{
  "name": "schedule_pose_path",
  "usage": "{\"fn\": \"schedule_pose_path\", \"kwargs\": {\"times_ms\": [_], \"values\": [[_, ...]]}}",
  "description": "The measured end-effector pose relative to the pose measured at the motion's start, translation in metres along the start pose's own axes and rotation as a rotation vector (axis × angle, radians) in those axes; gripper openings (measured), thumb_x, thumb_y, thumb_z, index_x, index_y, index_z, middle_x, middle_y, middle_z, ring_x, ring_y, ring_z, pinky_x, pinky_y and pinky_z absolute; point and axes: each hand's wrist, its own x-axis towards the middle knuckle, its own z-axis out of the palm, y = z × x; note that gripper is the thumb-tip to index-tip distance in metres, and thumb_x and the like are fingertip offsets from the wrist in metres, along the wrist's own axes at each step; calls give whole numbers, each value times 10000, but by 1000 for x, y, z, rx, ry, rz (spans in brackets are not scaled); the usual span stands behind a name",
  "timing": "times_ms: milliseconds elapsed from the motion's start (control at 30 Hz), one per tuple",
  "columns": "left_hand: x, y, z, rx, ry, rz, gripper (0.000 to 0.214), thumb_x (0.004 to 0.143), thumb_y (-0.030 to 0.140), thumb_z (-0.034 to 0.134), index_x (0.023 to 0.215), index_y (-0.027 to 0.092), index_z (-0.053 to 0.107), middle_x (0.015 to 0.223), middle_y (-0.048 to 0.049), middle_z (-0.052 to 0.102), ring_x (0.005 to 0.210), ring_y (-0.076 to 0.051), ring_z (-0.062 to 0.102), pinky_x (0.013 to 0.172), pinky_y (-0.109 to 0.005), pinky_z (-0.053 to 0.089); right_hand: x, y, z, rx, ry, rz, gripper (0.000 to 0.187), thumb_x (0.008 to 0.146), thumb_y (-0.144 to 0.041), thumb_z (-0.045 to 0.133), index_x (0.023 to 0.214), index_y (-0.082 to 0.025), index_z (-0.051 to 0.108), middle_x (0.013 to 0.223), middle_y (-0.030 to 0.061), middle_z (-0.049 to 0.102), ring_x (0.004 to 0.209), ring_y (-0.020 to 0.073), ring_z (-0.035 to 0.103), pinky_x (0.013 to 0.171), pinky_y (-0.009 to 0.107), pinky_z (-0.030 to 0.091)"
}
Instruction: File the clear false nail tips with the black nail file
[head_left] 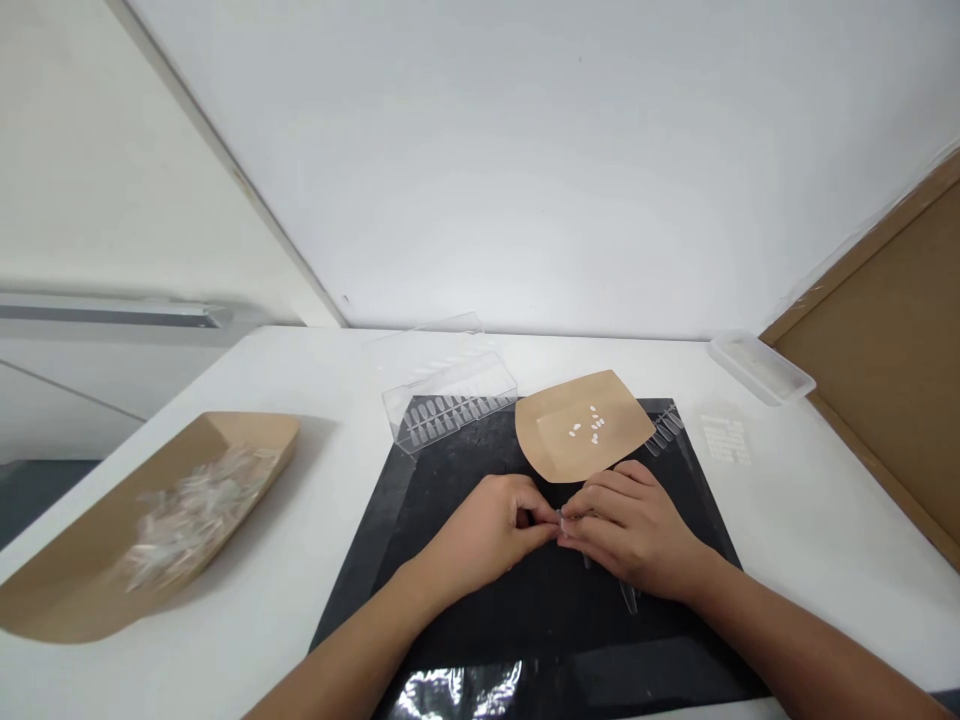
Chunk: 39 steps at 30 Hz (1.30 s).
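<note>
One cardboard tray (217,440) heaped with clear nail tips (195,520) sits at 9 o'clock, one clear box (450,400) at 11. My left hand (484,530) and right hand (630,530) pinch one tip (561,518) between them over a black mat (525,610); one tan card (581,425) lies at 1. White table (225,650), white wall (525,150).

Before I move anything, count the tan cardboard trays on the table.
2. One tan cardboard tray lies left on the white table, heaped with clear nail tips; the other sits on the black mat, beyond the left hand and right hand. None seems hidden.
</note>
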Motion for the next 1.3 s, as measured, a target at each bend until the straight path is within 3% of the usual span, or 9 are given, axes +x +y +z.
{"fn": "schedule_pose_path", "kwargs": {"times_ms": [200,367,767,1300], "values": [[0,1,0,27,11,8,141,844,285,717,795,211,826,742,2,684,580,-102,586,531,-206,427,1,-2,1,-38,-12,-62,158,989,-169,713,854,-175,631,971,-27,771,887,119,661,792,326,377],[-1,4,0,46,28,8,166,842,271,701,735,208,812,726,-4,690,618,-123,611,572,-226,443,-2,-4,2,-86,-36,-66,133,1001,-134,677,876,-176,661,840,-12,734,852,128,657,774,334,373],[1,-1,0,38,28,6,167,837,277,695,727,204,797,757,-14,706,658,-139,630,575,-230,450,1,-12,-1,-200,-165,-86,228,1015,-130,604,798,-199,616,756,-7,605,778,155,540,750,357,342],[0,1,1,40,6,-25,196,852,283,676,728,185,792,725,-15,674,572,-114,559,516,-229,384,0,-9,4,-160,-123,-28,222,1015,-144,613,800,-196,598,725,-28,606,766,139,562,784,344,340]]}}
